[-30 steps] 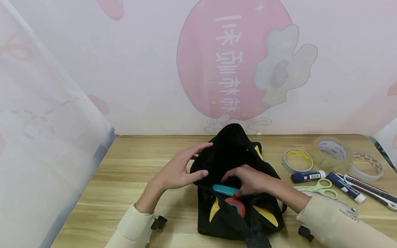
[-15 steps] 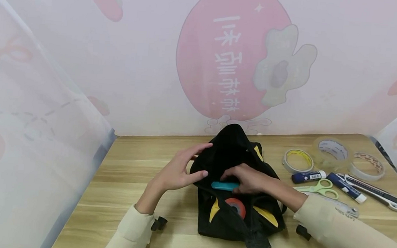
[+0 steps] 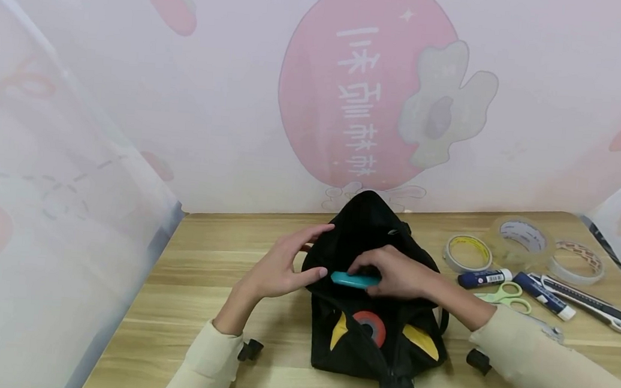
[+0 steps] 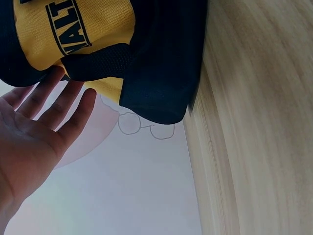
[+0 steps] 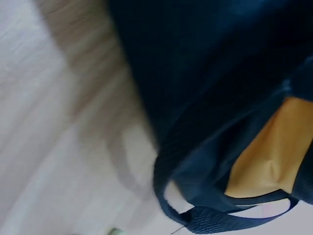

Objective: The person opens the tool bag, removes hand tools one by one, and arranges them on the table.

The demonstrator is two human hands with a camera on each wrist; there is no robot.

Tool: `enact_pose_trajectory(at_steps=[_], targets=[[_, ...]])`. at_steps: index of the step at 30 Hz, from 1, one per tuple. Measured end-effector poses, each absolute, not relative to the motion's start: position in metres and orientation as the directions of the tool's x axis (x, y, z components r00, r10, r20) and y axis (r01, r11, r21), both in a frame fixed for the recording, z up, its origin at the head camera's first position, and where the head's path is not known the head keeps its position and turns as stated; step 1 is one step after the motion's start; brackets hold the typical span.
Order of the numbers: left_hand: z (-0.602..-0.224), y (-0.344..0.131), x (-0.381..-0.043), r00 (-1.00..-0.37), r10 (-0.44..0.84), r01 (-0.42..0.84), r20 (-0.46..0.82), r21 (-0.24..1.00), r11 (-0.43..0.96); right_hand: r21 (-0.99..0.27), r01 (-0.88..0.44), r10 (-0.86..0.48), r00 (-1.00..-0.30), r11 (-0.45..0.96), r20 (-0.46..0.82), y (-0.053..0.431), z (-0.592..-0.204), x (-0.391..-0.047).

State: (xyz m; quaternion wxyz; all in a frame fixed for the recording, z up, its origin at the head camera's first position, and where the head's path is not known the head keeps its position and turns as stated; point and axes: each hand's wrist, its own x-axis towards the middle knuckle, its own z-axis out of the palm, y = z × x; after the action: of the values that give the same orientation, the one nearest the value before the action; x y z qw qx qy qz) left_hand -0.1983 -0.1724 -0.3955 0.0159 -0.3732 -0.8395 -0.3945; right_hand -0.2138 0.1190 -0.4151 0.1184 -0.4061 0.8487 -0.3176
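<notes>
A black and yellow tool bag point(image 3: 337, 355) stands with its mouth spread wide. My right hand point(image 3: 399, 275) reaches inside it and pinches a slim turquoise object point(image 3: 352, 280) of unclear kind. At the bag's left rim is my left hand point(image 3: 278, 267), thumb and fingers spread. In the left wrist view, its fairly straight fingers point(image 4: 73, 120) touch the bag's yellow side near a black strap point(image 4: 98, 63). A red ring-shaped item with a grey centre point(image 3: 369, 319) shows at the bag's front. The right wrist view shows the bag's strap loop point(image 5: 168, 181) but not the hand.
Right of the bag on the wooden table point(image 3: 220, 254) lie a yellow-cored tape roll point(image 3: 452, 261), a clear tape roll point(image 3: 506, 256), a white tape roll point(image 3: 580, 279), two glue sticks point(image 3: 484, 278), green scissors point(image 3: 509, 295), a utility knife point(image 3: 594, 307) and a partly hidden grey object point(image 3: 552, 332).
My right hand has raised the turquoise object slightly and shifted it toward the back of the bag. The bag's front flap has swung a little. My left hand stays at the rim.
</notes>
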Motion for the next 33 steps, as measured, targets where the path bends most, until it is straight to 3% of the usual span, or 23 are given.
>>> enact_pose_trajectory(at_steps=[21,27,33], targets=[[-0.395,-0.173,-0.197,-0.724,0.609,0.635,0.323,0.657,0.406,-0.608,-0.661,-0.671,-0.692,0.44,0.266,0.133,-0.354,-0.192],[-0.394,-0.172,-0.199,-0.724,0.611,0.638,0.319,0.647,0.418,-0.622,-0.629,-0.622,-0.733,0.466,0.275,0.153,-0.339,-0.183],[-0.393,-0.171,-0.199,-0.724,0.61,0.64,0.322,0.645,0.419,-0.587,-0.667,-0.591,-0.722,0.459,0.359,0.178,-0.332,-0.175]])
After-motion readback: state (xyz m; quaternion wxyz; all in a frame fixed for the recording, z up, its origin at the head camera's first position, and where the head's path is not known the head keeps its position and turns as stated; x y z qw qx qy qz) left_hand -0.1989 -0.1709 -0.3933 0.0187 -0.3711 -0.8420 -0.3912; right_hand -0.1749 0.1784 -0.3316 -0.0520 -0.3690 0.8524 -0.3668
